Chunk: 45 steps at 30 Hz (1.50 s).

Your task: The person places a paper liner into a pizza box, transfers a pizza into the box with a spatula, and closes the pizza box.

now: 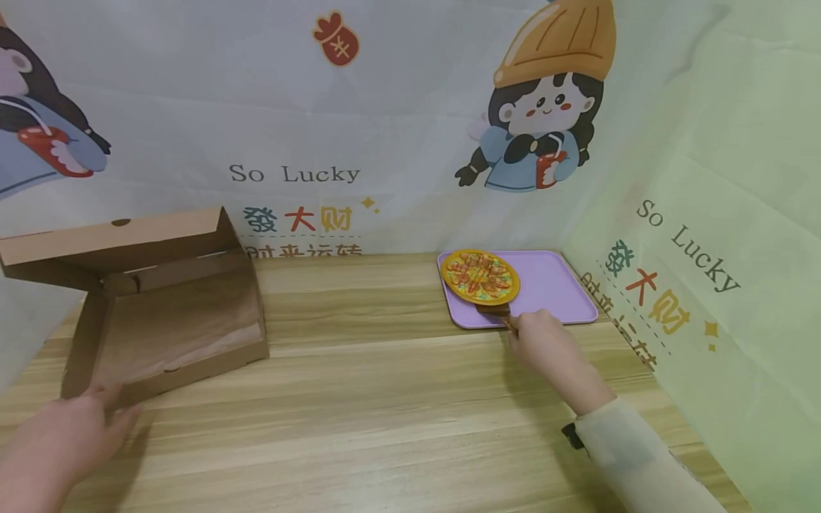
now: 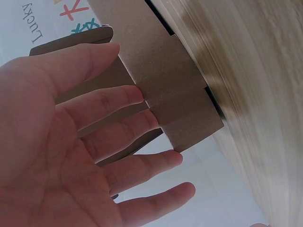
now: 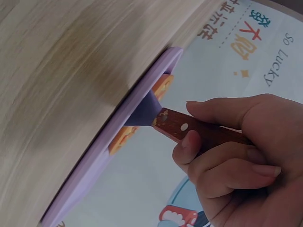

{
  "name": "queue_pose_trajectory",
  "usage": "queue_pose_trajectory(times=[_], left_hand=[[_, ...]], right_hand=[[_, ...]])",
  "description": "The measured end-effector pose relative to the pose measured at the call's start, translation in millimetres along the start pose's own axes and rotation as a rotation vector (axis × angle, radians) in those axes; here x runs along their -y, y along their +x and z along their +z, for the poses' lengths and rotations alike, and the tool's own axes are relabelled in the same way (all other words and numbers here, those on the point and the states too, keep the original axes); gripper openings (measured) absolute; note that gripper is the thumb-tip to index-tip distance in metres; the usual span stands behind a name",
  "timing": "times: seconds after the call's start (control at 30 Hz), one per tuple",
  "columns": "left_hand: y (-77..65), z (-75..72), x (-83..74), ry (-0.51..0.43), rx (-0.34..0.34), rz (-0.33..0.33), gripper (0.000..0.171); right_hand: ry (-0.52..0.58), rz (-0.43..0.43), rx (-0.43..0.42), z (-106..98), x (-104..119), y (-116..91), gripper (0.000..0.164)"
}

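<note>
A round toy pizza (image 1: 481, 276) lies on the left part of a purple tray (image 1: 554, 285). In my right hand (image 1: 545, 345) I grip the wooden handle (image 3: 177, 125) of a spatula, and its metal blade (image 3: 146, 109) meets the pizza's near edge. How far the blade reaches under the pizza is hidden. At the left stands a brown cardboard pizza box (image 1: 186, 320) with its lid raised. My left hand (image 1: 70, 442) is at the box's near left corner, fingers spread and straight; in the left wrist view the fingertips are at the box's edge.
The wooden table (image 1: 359, 399) stretches between box and tray. A printed cloth (image 1: 398, 121) hangs behind, and another printed cloth (image 1: 725, 235) closes off the right side, close to the tray. The box lid (image 1: 115, 239) leans back near the rear cloth.
</note>
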<state>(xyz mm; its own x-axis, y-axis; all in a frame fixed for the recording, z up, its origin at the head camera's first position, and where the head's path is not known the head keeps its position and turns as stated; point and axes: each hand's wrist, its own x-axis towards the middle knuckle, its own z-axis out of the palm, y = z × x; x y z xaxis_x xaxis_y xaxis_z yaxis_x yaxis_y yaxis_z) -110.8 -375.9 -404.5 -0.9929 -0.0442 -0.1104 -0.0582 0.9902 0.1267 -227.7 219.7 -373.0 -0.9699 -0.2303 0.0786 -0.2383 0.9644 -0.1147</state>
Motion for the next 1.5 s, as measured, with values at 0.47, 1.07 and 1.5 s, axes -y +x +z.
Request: queue_pose_trajectory(times=[0.47,1.07,1.5], left_hand=[[-3.1,-7.0,-8.2,0.003,0.045,-0.014,0.071],[-2.1,-3.7,-4.7,-0.007,0.013,-0.012,0.072],[-3.4,-4.0,-7.0,-0.003,0.017,-0.017,0.072]], right_hand=[[0.08,0.041,-0.033,6.7,-3.9,12.1,0.021],[0.271,0.187,0.023,9.8,-6.7,14.9,0.029],[0.282,0.156,-0.025,17.3,-9.5,14.9,0.036]])
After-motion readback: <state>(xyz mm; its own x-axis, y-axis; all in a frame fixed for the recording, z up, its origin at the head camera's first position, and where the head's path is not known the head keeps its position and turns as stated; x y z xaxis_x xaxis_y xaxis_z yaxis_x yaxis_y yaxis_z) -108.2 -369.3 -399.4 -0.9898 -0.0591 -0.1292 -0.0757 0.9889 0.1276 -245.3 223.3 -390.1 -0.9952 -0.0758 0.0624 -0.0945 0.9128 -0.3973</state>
